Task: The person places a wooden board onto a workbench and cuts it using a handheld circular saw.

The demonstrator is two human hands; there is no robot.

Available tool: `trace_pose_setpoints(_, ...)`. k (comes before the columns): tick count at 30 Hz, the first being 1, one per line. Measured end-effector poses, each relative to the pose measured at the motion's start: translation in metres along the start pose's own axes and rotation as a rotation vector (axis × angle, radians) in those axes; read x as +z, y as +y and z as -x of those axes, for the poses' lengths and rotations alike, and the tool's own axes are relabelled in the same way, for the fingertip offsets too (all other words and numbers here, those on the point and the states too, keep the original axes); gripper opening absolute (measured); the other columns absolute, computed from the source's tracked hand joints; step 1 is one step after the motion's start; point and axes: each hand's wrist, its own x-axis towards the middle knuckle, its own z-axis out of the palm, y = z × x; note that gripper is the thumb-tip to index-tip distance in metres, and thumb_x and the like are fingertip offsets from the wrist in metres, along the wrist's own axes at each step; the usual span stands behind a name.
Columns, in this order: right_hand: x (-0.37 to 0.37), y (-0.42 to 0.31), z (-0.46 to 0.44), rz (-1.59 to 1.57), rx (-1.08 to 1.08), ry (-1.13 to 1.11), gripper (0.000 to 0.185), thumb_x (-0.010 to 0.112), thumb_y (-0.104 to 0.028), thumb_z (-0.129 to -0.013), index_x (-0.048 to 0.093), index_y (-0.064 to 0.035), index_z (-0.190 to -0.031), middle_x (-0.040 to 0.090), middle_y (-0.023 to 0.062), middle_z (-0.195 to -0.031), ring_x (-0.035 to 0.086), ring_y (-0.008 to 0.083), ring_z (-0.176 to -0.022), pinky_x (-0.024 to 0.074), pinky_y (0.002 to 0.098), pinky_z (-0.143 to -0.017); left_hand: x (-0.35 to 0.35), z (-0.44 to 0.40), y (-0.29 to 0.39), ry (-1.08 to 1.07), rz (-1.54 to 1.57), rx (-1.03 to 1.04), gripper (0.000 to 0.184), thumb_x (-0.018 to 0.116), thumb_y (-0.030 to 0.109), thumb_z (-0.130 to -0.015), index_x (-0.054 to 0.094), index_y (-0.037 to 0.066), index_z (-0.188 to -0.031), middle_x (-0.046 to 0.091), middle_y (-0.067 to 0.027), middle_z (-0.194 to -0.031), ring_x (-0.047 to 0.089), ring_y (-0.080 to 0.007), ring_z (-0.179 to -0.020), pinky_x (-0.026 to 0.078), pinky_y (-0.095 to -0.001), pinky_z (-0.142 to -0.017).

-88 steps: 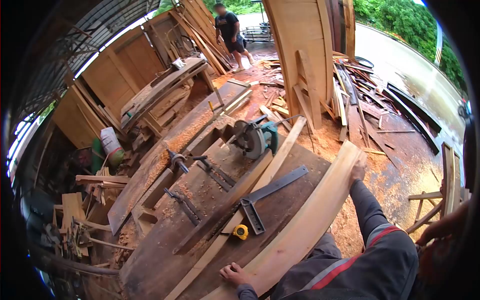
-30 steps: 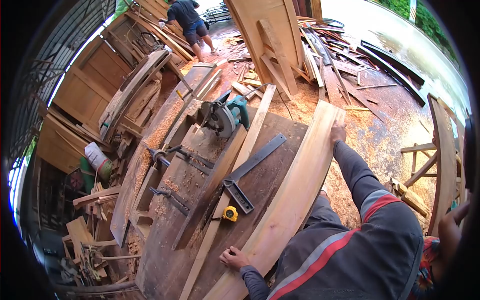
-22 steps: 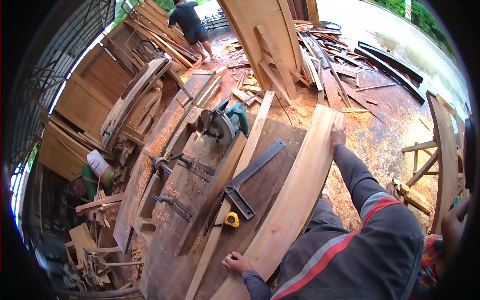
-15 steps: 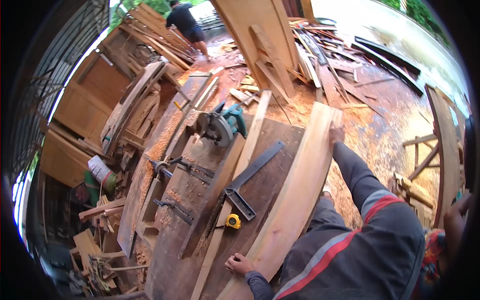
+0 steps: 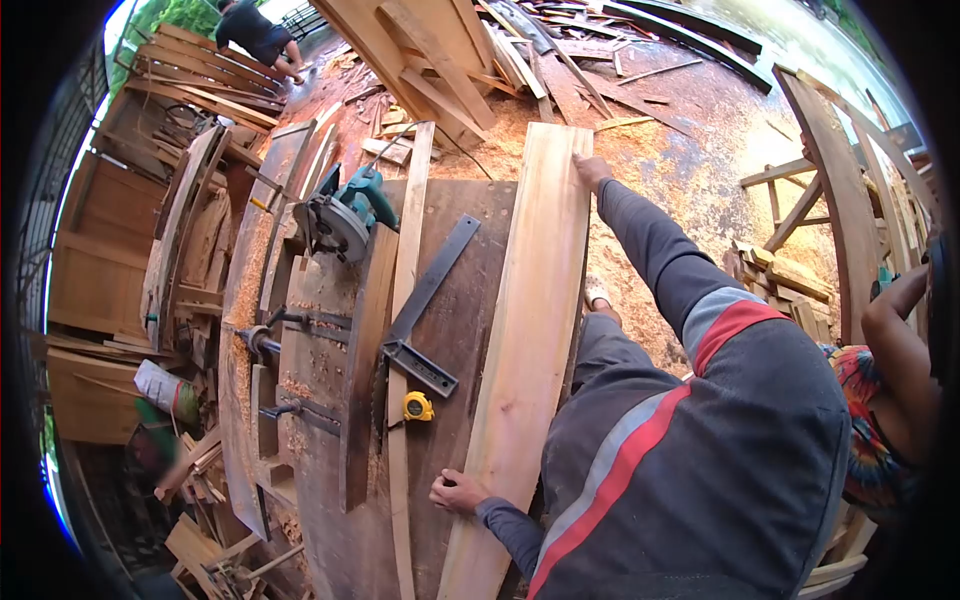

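Observation:
A long, pale wooden plank (image 5: 528, 320) lies along the dark bench top (image 5: 445, 300). My right hand (image 5: 591, 170) grips its right edge close to the far end, with the fingers partly hidden. Near the closer end, my left hand (image 5: 460, 492) is closed at the plank's left edge, fingers curled. Left of the plank rests a black framing square (image 5: 437, 275) with a thick stock. It lies partly over a narrow wooden strip (image 5: 402, 450). A yellow tape measure (image 5: 417, 406) sits beside the strip, just above my left hand.
A teal circular saw (image 5: 345, 215) stands at the bench's far left, by a thick upright board (image 5: 368, 370). Metal clamps (image 5: 315, 325) lie left of that. Sawdust and scrap wood cover the ground. One person (image 5: 255, 35) is at the back left; another's arm (image 5: 900, 320) shows at right.
The view has turned, so the bench and plank appear further left and the plank looks more upright. Both my hands stay at the plank, and the tools keep their places on the bench.

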Motion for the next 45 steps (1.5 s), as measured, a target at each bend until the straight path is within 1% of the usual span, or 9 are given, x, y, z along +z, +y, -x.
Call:
trace_pose_setpoints(10, -0.042, -0.037, 0.034, 0.317, -0.102, -0.134, 0.048, 0.033, -0.038, -0.106, 0.068, -0.0048, -0.109, 0.071, 0.0186, -0.103, 0.069, 0.0352, -0.093, 0.0563, 0.0433, -0.081, -0.004, 0.001, 0.001, -0.064, 0.032, 0.020, 0.029, 0.065, 0.031, -0.089, 0.061, 0.002, -0.095, 0.058, -0.0180, -0.102, 0.054, -0.0371, -0.101, 0.042, -0.0516, -0.090)
trace_pose_setpoints(14, -0.025, -0.010, -0.015, 0.812, -0.823, -0.122, 0.031, 0.044, -0.024, -0.099, 0.070, -0.0085, -0.101, 0.072, 0.0165, -0.093, 0.071, 0.0335, -0.086, 0.0578, 0.0389, -0.074, -0.037, 0.028, 0.043, -0.128, 0.268, 0.716, 0.072, 0.068, 0.046, -0.089, 0.043, 0.003, -0.141, 0.044, -0.0240, -0.141, 0.042, -0.0431, -0.131, 0.036, -0.0559, -0.104)
trace_pose_setpoints(21, -0.056, -0.076, 0.005, 0.662, -0.643, -0.146, 0.034, 0.050, -0.027, -0.096, 0.070, -0.0020, -0.106, 0.072, 0.0221, -0.099, 0.071, 0.0328, -0.092, 0.0568, 0.0446, -0.081, -0.071, 0.062, 0.099, -0.653, -0.124, 0.986, 0.091, 0.073, 0.043, -0.084, 0.029, 0.002, -0.152, 0.028, -0.0267, -0.157, 0.031, -0.0462, -0.142, 0.031, -0.0589, -0.111)
trace_pose_setpoints(24, -0.111, -0.149, 0.079, 0.578, -0.545, -0.091, 0.038, 0.051, -0.031, -0.098, 0.070, 0.0013, -0.106, 0.072, 0.0226, -0.096, 0.071, 0.0336, -0.088, 0.0565, 0.0466, -0.080, -0.079, 0.028, 0.099, -0.755, 0.021, 0.873, 0.078, 0.066, 0.015, -0.081, 0.033, 0.005, -0.151, 0.043, -0.0256, -0.148, 0.047, -0.0447, -0.131, 0.042, -0.0514, -0.106)
trace_pose_setpoints(29, -0.116, -0.183, 0.090, -0.485, -0.235, -0.464, 0.053, 0.059, -0.043, -0.099, 0.066, 0.0092, -0.103, 0.071, 0.0195, -0.082, 0.067, 0.0191, -0.053, 0.0557, 0.0319, -0.043, -0.079, -0.077, 0.119, -0.961, 0.287, 0.841, 0.037, 0.069, 0.012, -0.076, 0.068, 0.001, -0.111, 0.072, -0.0161, -0.077, 0.072, -0.0353, -0.074, 0.055, -0.0437, -0.068)
trace_pose_setpoints(32, -0.123, -0.181, 0.130, -0.557, -0.357, -0.477, 0.054, 0.058, -0.046, -0.098, 0.065, 0.0075, -0.105, 0.072, 0.0183, -0.085, 0.069, 0.0203, -0.059, 0.0583, 0.0328, -0.051, -0.075, -0.119, 0.123, -0.990, 0.270, 0.618, 0.026, 0.079, 0.017, -0.072, 0.071, 0.001, -0.090, 0.072, -0.0084, -0.074, 0.067, -0.0134, -0.069, 0.053, -0.0332, -0.064)
trace_pose_setpoints(35, -0.062, -0.118, 0.138, -0.078, -0.571, 0.056, 0.049, 0.060, -0.041, -0.095, 0.061, 0.0059, -0.111, 0.071, 0.0229, -0.092, 0.071, 0.0336, -0.085, 0.0555, 0.0444, -0.081, -0.067, -0.142, 0.123, -0.897, 0.242, 0.622, 0.026, 0.082, 0.016, -0.069, 0.071, 0.000, -0.087, 0.072, -0.0085, -0.075, 0.067, -0.0141, -0.068, 0.054, -0.0328, -0.066)
trace_pose_setpoints(38, -0.043, -0.067, 0.203, 0.274, -0.500, -0.175, 0.063, 0.057, -0.040, -0.096, 0.043, 0.0026, -0.140, 0.040, 0.0302, -0.145, 0.035, 0.0425, -0.139, 0.0278, 0.0557, -0.114, -0.058, -0.157, 0.127, -0.917, 0.259, 0.585, 0.031, 0.084, 0.015, -0.066, 0.072, -0.001, -0.091, 0.074, -0.0092, -0.077, 0.069, -0.0152, -0.071, 0.055, -0.0325, -0.069)
trace_pose_setpoints(45, 0.015, -0.016, 0.268, 0.433, -0.648, 0.077, 0.064, 0.039, -0.045, -0.101, 0.033, -0.0051, -0.152, 0.024, 0.0239, -0.160, 0.016, 0.0398, -0.150, 0.0083, 0.0567, -0.121, -0.051, -0.167, 0.126, -0.967, 0.251, 0.586, 0.040, 0.085, 0.018, -0.066, 0.073, -0.001, -0.098, 0.076, -0.0119, -0.087, 0.071, -0.0182, -0.078, 0.056, -0.0333, -0.074)
